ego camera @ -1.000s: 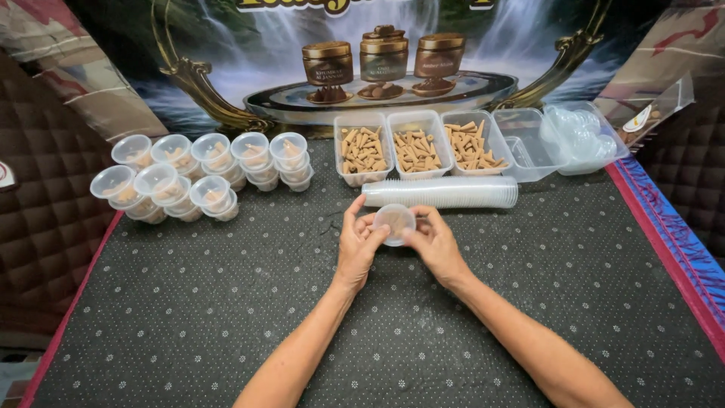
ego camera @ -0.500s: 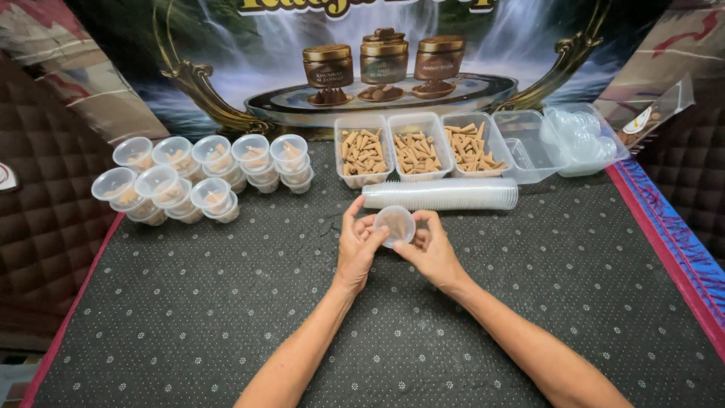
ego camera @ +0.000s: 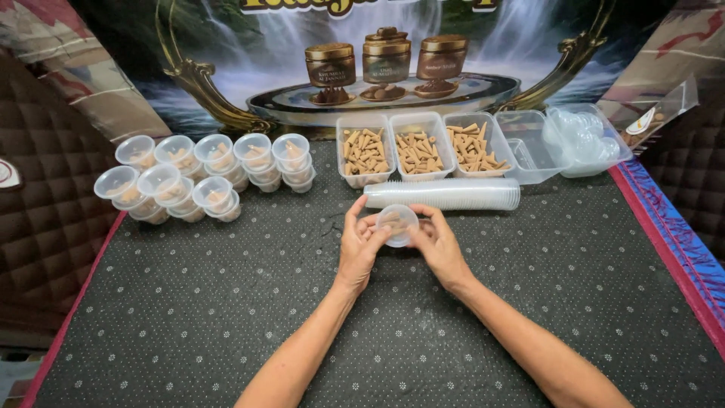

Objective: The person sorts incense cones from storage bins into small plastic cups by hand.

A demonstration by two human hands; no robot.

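clear plastic cup (ego camera: 397,224): a small round container is held between both hands, tilted so its mouth or lid faces the camera; small brown pieces are seen inside, but whether a lid is on it cannot be told.
left hand (ego camera: 359,243): fingers are curled and pressed against the left side of the cup, with the thumb at its near edge.
right hand (ego camera: 436,243): fingers are closed on the right side of the cup, thumb at its rim; the cup is pinched from both sides.
just beyond the grip: a long sleeve of stacked clear cups (ego camera: 444,194) is laid on its side, close to the fingertips but not touched.
further beyond the grip: three clear rectangular trays (ego camera: 418,145) of tan cone-shaped pieces are set side by side, behind the sleeve.
beyond and to the right of the grip: two more clear tubs (ego camera: 559,142) are seen, one filled with clear round lids.
beyond and to the left of the grip: filled small cups (ego camera: 204,175) are stacked in two rows, well apart from the hands.
under the grip: a dark mat with pale dots (ego camera: 226,317) is spread over the table, and the cup is held just above it.
far beyond: a printed backdrop (ego camera: 393,53) with jars on a tray is stood behind everything.
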